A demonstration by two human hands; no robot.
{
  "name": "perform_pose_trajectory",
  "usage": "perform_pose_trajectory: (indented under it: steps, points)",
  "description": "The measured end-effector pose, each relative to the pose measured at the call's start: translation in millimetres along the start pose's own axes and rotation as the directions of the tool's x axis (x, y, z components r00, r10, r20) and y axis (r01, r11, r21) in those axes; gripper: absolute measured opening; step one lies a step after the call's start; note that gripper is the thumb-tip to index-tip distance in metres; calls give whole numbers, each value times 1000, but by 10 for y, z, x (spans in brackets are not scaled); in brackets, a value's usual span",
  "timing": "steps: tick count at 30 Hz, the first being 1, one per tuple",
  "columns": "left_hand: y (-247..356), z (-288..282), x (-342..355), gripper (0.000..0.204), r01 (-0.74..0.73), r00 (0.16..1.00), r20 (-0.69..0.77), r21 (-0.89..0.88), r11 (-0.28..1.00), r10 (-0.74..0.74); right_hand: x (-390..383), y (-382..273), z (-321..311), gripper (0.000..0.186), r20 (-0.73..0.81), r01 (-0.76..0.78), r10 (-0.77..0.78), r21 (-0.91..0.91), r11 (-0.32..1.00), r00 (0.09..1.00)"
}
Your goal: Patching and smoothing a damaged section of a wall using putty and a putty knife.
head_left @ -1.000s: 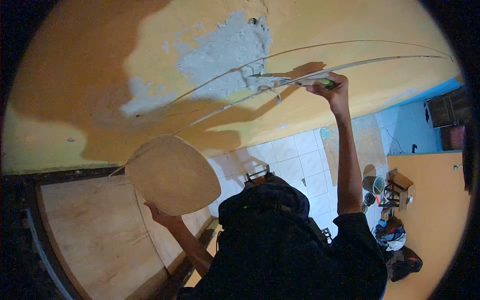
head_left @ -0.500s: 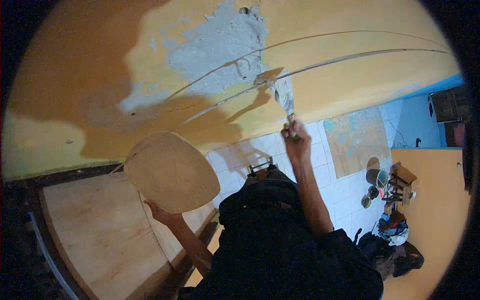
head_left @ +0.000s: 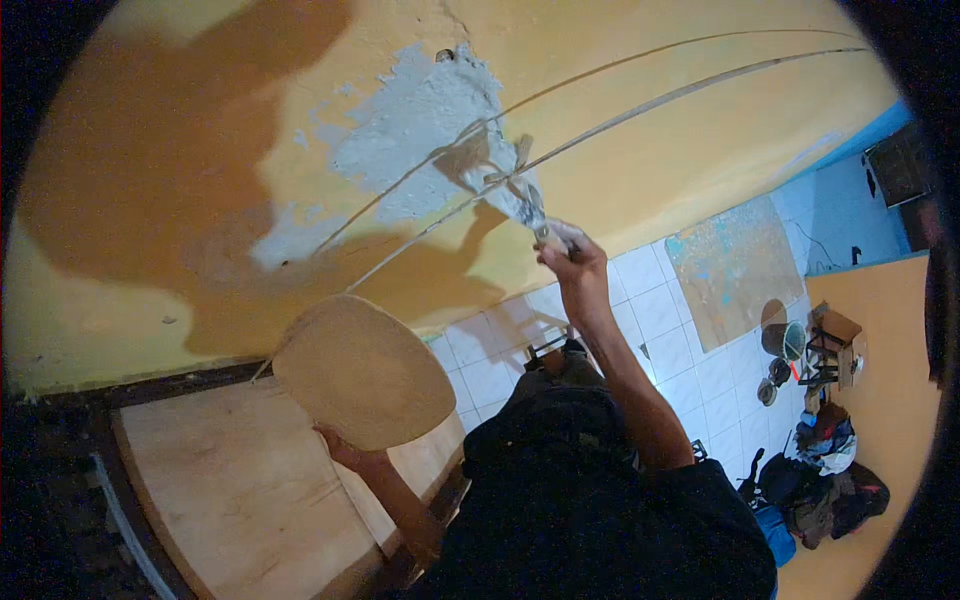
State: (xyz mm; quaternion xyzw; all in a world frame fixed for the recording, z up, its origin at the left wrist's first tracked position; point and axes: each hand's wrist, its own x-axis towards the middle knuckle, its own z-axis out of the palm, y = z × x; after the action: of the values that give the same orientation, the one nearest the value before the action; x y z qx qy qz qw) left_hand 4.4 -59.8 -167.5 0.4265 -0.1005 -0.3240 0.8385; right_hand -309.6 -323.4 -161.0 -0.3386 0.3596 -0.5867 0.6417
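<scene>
My right hand (head_left: 574,258) grips the handle of a putty knife (head_left: 520,200), its blade smeared whitish and held at the lower right of a grey patch (head_left: 420,130) on the yellow wall. The blade's tip overlaps a cable or strip (head_left: 650,100) running across the wall, and I cannot tell whether it touches the plaster. My left hand (head_left: 348,452) holds a tan, rounded board (head_left: 362,375) by its lower edge, away from the wall; most of the fingers are hidden beneath it. Shadows of the hand and knife fall on the wall.
Wooden panels (head_left: 240,480) in a dark frame stand at lower left. White floor tiles (head_left: 640,290) hold a stained sheet (head_left: 735,265). To the right are a bucket (head_left: 793,341), a small wooden stool (head_left: 825,350) and a heap of bags and cloth (head_left: 820,490).
The putty knife and right hand have moved left and slightly lower over the patch. The view has shifted, so the board, floor and heap appear further right and lower.
</scene>
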Motion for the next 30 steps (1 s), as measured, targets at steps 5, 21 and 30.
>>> perform_pose_trajectory:
  steps: [5, 21, 30]
  points:
    - [24, -85, -29, 63, 28, 997, 72, -52, 998, -25, 390, -238, 233, 32, 50, 173, -178, 91, 981, 983]
    - [-8, -9, 24, 57, -5, 994, -104, 165, 986, 23, 750, -641, 102, 28, 25, 374, -374, -136, 917, 927]
    - [-39, -102, 97, 68, 2, 999, 43, 37, 999, -4, 234, 89, -287, 27, -59, 190, -206, -214, 958, 977]
